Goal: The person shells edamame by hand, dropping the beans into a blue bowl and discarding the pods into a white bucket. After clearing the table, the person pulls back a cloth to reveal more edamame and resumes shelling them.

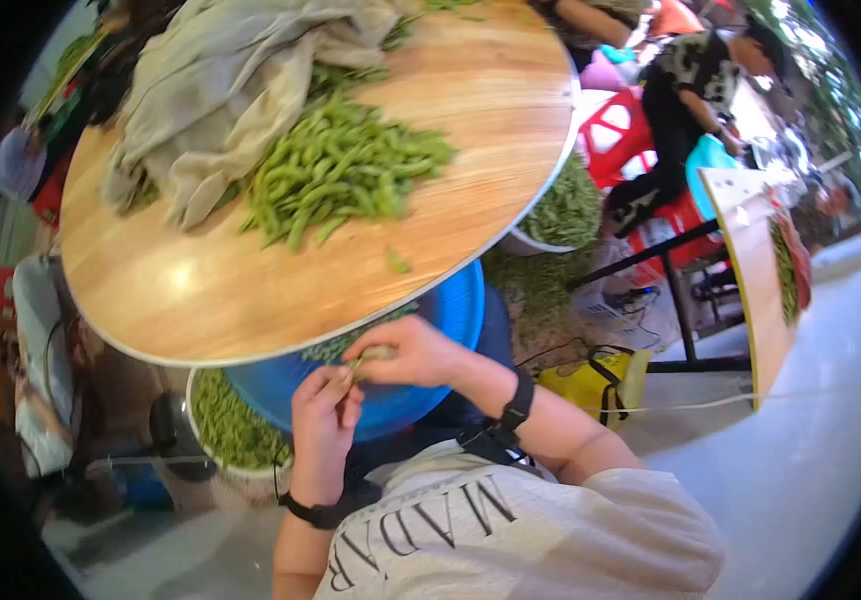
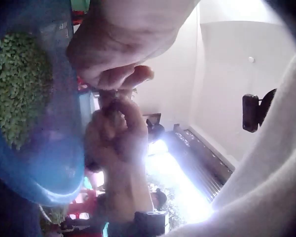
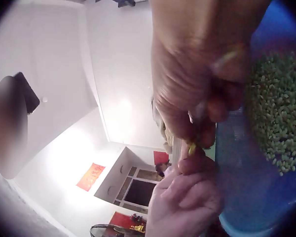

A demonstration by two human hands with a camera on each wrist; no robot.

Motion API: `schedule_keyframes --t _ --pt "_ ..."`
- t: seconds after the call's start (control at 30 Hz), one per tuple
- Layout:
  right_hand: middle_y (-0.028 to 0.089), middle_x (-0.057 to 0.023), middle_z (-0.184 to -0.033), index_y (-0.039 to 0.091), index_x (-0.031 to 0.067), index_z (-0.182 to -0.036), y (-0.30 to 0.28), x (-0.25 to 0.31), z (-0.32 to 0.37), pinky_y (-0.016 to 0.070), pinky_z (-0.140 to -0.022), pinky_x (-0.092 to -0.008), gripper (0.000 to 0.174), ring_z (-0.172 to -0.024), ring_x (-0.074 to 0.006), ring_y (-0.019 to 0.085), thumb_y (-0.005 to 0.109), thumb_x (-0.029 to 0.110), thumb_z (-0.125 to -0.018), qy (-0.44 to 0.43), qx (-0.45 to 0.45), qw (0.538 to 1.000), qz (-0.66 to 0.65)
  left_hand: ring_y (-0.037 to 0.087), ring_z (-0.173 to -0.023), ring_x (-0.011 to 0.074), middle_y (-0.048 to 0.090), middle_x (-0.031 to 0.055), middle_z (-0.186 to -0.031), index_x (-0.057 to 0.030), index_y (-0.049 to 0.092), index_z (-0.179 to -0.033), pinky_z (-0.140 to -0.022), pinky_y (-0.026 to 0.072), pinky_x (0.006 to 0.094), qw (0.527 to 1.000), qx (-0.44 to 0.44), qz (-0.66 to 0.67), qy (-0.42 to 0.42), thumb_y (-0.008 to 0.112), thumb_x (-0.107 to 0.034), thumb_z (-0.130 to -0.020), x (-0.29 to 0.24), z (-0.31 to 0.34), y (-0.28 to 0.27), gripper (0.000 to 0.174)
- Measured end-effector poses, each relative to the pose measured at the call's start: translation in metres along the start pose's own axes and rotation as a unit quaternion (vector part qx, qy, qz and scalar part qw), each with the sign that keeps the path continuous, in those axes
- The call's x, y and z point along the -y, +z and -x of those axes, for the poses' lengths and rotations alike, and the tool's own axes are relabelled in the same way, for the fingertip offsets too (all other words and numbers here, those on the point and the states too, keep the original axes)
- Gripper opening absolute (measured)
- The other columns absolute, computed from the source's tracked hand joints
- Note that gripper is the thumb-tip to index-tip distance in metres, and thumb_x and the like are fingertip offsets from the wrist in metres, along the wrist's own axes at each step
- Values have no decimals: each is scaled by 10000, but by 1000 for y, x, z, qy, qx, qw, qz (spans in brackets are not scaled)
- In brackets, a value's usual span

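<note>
My left hand (image 1: 323, 430) and right hand (image 1: 416, 353) meet fingertip to fingertip over a blue basin (image 1: 469, 300). Between them they pinch a small green soybean pod (image 3: 192, 148), mostly covered by the fingers. Another pale green pod (image 3: 227, 60) shows against the right palm in the right wrist view. Shelled green beans (image 2: 19, 89) lie in the basin below. On the round wooden table (image 1: 251, 290) ahead, a heap of green pods (image 1: 351, 175) spills from under a crumpled pale cloth (image 1: 221, 85). One loose pod (image 1: 397, 261) lies near the table's edge.
The table's rim overhangs part of the basin. A white bucket of green pods or husks (image 1: 236, 420) stands to the left, another filled tub (image 1: 561, 210) to the right. A yellow bag (image 1: 591, 385) lies on the floor. Other people sit around, one beside red chairs (image 1: 621, 140).
</note>
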State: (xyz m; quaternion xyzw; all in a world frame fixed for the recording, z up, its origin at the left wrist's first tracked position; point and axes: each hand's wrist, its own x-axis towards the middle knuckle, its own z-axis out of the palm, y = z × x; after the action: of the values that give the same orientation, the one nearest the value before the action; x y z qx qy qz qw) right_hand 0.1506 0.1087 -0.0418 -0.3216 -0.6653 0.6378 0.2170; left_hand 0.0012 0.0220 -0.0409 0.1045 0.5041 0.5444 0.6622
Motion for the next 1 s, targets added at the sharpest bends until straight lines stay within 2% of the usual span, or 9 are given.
schedule_keyframes --t 0.1,0.17,0.23,0.4,0.5,0.63,0.77,0.83,1.0 --pt "637 -73 -761 645 26 -905 -3 -11 -3 446 -640 -231 208 -696 -80 547 624 130 -726 44 8 996 -71 422 -412 94 558 100 -651 -5 545 -813 -376 313 198 999 28 -26 26 527 -61 -834 -2 0 0 63" --pt "591 18 -708 636 -8 -926 -6 -13 -4 426 -596 -197 211 -666 -33 483 611 97 -744 51 -22 998 -13 423 -417 90 558 92 -655 -9 544 -826 -375 312 193 999 20 -28 25 527 -66 -838 -5 0 -2 61" --pt "603 -222 -788 618 1 -870 -11 -25 -4 473 -662 -382 259 -741 -338 603 588 201 -708 23 -80 974 212 416 -412 82 557 72 -650 -12 547 -836 -374 306 187 999 0 -39 27 530 -85 -844 -6 -2 -9 76" --pt "612 -188 -830 610 4 -904 -20 -21 9 462 -653 -327 249 -734 -251 609 630 174 -724 68 -40 943 322 400 -405 63 551 49 -634 -31 541 -837 -366 285 178 999 12 -15 34 528 -88 -846 -8 -1 -11 59" --pt "607 -142 -780 605 12 -847 -29 24 28 452 -631 -310 198 -701 -225 588 667 124 -696 26 6 988 152 395 -410 53 553 46 -647 -26 543 -886 -363 273 171 989 -63 -96 90 540 -78 -837 -17 9 -26 72" --pt "569 -139 -735 601 37 -817 -51 60 20 452 -588 -349 184 -659 -282 569 674 139 -682 -85 -208 939 259 456 -448 68 566 73 -699 -5 564 -931 -382 338 192 907 -243 -288 186 560 -52 -819 -41 31 -70 122" --pt "572 -151 -745 600 34 -789 -61 46 -12 457 -577 -372 144 -662 -307 565 641 133 -692 -100 -277 856 424 528 -615 191 582 142 -842 17 567 -991 -542 423 262 663 -333 -637 209 572 -31 -789 -41 34 -109 207" --pt "571 -163 -737 605 40 -755 -55 45 -19 460 -606 -393 120 -698 -322 564 620 136 -684 -104 -262 879 385 567 -851 360 596 209 -945 9 570 -1007 -759 455 352 702 -317 -616 164 585 -29 -760 -60 45 -82 250" --pt "588 -183 -764 606 16 -764 -31 61 -13 464 -672 -402 197 -756 -345 568 609 169 -640 -112 -83 970 201 584 -898 326 543 192 -1102 0 587 -1012 -733 485 322 668 -68 -576 466 570 54 -739 -71 41 9 278"
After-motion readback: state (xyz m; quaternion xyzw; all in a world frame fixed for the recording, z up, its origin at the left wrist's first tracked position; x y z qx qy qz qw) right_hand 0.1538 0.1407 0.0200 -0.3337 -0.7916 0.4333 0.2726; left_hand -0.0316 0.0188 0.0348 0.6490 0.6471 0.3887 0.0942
